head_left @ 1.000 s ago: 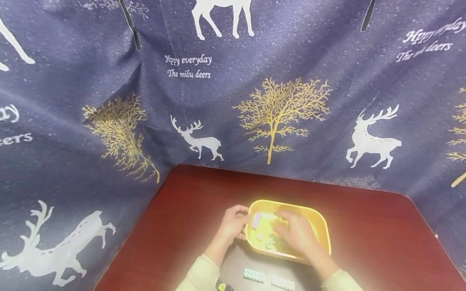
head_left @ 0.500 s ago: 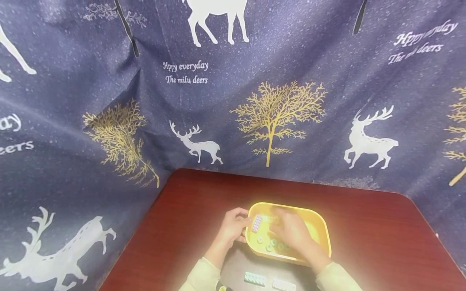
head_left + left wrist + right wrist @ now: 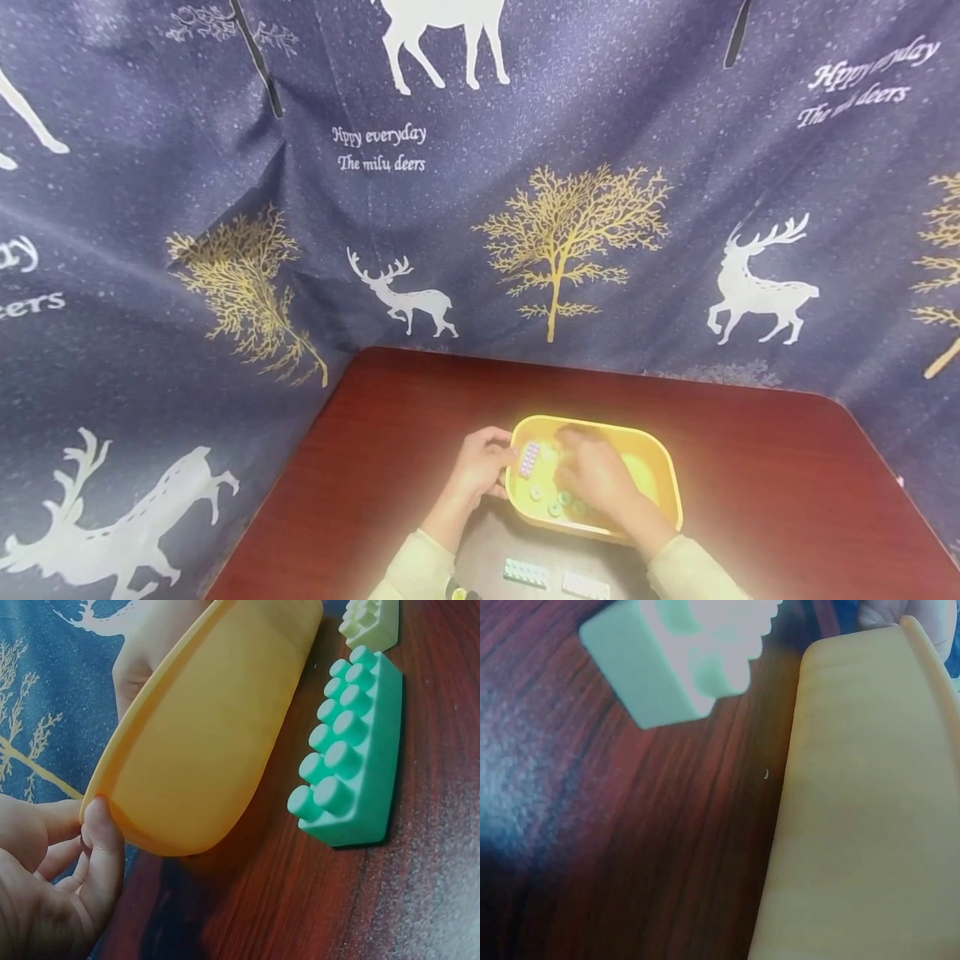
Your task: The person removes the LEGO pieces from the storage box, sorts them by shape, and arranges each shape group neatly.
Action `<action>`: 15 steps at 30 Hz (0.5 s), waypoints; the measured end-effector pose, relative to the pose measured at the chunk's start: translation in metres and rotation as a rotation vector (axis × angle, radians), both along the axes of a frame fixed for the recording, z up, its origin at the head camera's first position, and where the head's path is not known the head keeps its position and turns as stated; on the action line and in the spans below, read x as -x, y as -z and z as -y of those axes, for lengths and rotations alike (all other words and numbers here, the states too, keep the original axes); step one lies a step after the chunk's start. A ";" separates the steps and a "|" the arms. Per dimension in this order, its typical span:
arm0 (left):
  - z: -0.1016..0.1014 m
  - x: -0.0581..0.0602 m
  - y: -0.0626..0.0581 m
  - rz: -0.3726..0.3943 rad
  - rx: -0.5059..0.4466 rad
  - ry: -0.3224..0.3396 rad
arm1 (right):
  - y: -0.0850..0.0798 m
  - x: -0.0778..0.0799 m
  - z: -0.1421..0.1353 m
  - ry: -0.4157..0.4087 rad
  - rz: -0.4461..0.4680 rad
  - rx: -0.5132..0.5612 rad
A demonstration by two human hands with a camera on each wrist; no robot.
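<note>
A yellow plastic basin stands on the table, tilted in the left wrist view. My left hand grips its left rim, thumb outside, as the left wrist view shows at the basin wall. My right hand reaches down inside, fingers pointing to the far left part; I cannot tell whether they hold anything. A pale yellow piece lies right by those fingertips. Beside it is a purple studded toy brick. Several small round pieces, among them a green ring, lie near the basin's front wall.
In front of the basin, a green toy building brick and a pale yellow-green brick lie on the dark red wooden table. A blue curtain with deer and trees hangs behind and to the left.
My right hand has shifted slightly left inside the basin, and its fingers have gone lower beside the pale yellow piece. The left hand keeps its grip on the rim.
</note>
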State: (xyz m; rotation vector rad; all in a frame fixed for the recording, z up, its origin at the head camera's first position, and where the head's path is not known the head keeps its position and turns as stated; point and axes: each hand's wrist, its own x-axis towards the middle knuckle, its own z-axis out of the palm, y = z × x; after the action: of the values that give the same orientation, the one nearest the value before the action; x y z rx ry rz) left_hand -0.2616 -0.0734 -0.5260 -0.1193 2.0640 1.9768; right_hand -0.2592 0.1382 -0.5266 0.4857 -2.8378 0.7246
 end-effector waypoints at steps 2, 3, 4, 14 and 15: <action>0.000 0.001 0.000 0.003 -0.006 0.002 | 0.000 0.000 0.000 -0.007 0.008 -0.002; 0.000 0.001 0.000 0.004 -0.008 0.004 | 0.000 0.000 0.000 -0.009 0.009 -0.006; 0.000 0.001 0.000 0.004 -0.009 0.004 | 0.001 0.000 0.000 -0.013 0.011 -0.007; 0.000 -0.001 -0.004 0.007 -0.001 -0.003 | 0.005 -0.001 0.000 -0.012 -0.003 -0.031; 0.000 -0.001 -0.004 0.007 0.000 -0.005 | 0.006 -0.002 0.000 -0.015 -0.005 -0.036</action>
State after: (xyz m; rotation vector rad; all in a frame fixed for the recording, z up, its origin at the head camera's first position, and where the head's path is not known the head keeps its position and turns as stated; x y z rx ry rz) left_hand -0.2609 -0.0729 -0.5225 -0.1314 2.0617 1.9768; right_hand -0.2576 0.1384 -0.5322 0.5139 -2.8496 0.6753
